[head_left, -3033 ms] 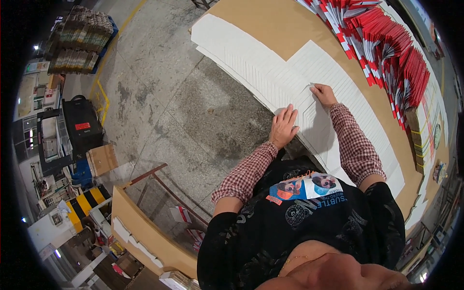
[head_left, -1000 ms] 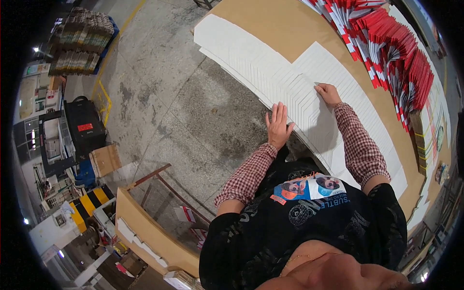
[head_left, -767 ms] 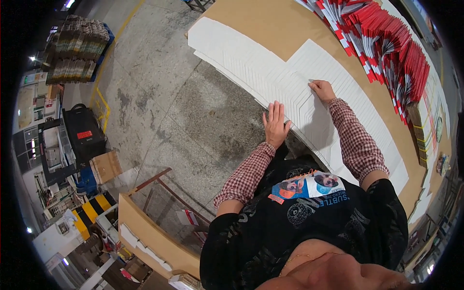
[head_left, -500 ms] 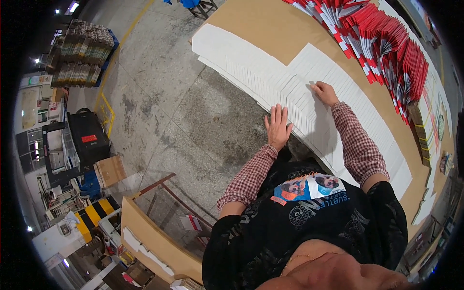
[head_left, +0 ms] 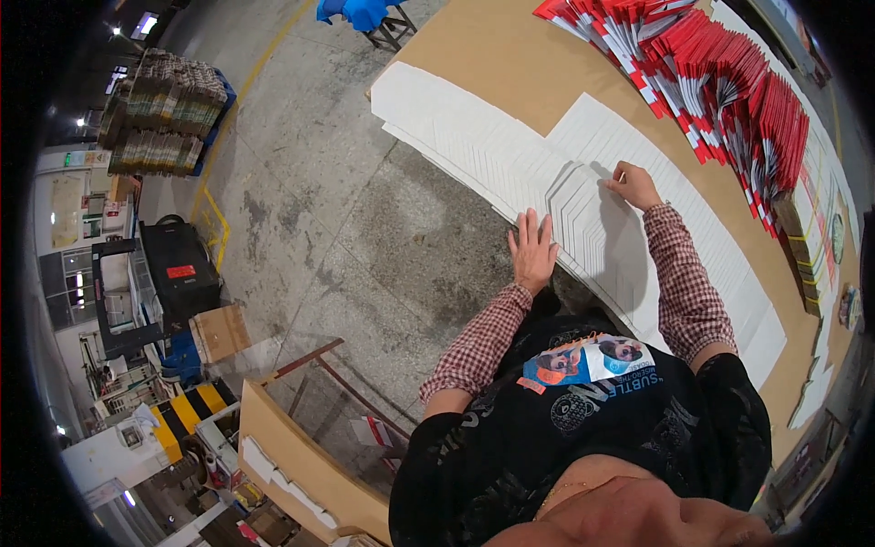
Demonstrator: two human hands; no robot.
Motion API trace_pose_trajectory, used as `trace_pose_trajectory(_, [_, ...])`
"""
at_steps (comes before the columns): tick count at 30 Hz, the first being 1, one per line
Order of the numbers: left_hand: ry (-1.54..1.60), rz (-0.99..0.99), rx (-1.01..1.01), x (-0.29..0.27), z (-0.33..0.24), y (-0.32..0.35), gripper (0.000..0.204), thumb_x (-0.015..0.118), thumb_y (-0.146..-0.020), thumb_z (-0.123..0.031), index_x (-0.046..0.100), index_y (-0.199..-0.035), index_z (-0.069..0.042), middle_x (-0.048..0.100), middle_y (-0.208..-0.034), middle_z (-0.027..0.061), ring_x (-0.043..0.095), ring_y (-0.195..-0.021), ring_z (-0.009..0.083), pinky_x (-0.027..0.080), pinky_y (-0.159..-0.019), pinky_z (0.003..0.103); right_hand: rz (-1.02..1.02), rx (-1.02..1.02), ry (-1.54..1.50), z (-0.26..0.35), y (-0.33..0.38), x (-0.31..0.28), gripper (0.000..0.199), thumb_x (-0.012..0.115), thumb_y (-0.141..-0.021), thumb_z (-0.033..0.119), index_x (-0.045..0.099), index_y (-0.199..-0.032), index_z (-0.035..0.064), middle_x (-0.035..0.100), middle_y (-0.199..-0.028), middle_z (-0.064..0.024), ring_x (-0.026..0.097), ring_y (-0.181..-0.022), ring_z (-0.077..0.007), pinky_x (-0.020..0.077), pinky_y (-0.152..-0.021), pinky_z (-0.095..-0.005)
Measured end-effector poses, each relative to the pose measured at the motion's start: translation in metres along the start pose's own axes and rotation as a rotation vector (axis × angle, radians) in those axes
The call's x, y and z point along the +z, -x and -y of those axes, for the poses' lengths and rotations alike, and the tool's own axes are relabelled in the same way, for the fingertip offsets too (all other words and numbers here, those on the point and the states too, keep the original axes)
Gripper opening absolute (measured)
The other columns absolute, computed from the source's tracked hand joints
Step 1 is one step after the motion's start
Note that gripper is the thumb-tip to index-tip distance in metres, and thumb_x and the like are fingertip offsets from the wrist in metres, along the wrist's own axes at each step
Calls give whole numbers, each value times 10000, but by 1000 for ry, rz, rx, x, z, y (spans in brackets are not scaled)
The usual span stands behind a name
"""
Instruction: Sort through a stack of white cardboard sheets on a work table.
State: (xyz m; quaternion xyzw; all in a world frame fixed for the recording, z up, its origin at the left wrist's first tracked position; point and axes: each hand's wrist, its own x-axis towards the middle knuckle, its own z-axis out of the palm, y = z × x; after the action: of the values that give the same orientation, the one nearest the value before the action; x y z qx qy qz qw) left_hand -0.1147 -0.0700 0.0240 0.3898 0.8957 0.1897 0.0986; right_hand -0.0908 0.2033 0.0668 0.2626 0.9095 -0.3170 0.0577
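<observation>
White card sheets (head_left: 583,196), die-cut and fanned in long overlapping rows, lie along the near edge of a brown worktop (head_left: 510,64). Left hand (head_left: 531,251) rests flat on the fan's near edge, fingers spread, palm down, grip released, pressing rather than holding. Right hand (head_left: 633,185) sits farther in on the same fan, fingers curled at the edge of a sheet; whether it pinches a sheet or only touches it, cannot tell.

Handling, as a judgement: thin, light, fairly stiff board, smooth-faced, likely to slide sheet over sheet. Corners and cut tabs would crease easily. Best taken at a free edge with the other palm steadying the pile, or squared up from both ends.

Packages and signs by place:
- Red and white folded cartons (head_left: 729,82), standing on edge in packed fans, far right of worktop.
- Stacked flat printed packs (head_left: 807,246), at the right rim, just beyond the white sheets.
- Brown bundled stacks on a blue pallet (head_left: 159,114), upper left, on the floor.
- Black case with small red label (head_left: 182,273), left, floor.
- Small brown box (head_left: 219,333) just below it.
- Yellow and black hazard striping (head_left: 187,419), lower left.
- Open brown carton (head_left: 301,465) holding white sheets on edge, bottom centre-left.
- Yellow painted line (head_left: 214,214) across grey concrete floor.
</observation>
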Motion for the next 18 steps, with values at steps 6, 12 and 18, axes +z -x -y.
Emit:
trace_pose_trajectory(6, [-18, 24, -5, -3, 1, -1, 579, 488, -834, -287, 262, -1328, -85, 69, -1414, 174, 82, -1296, 351, 146, -985, 558, 32, 66, 54, 6, -5, -3, 378, 652, -707, 388, 552, -709, 24, 593, -719, -153, 572, -716, -271, 441, -634, -359])
trace_pose_trajectory(12, [-30, 45, -6, -6, -1, -3, 581, 489, -833, -278, 259, -1328, -80, 75, -1409, 183, 87, -1295, 354, 163, -977, 561, 56, 109, 22, 4, -1, -8, 431, 648, -700, 444, 547, -702, 26, 592, -712, -158, 575, -716, -275, 440, -628, -358])
trace_pose_trajectory(18, [-4, 14, -1, -4, -1, -1, 552, 470, -846, -265, 272, -1321, -65, 92, -1403, 195, 95, -1290, 364, 169, -971, 562, 166, 47, -74, -7, -9, 1, 457, 627, -723, 457, 551, -663, 10, 537, -594, -118, 534, -598, -204, 421, -570, -334])
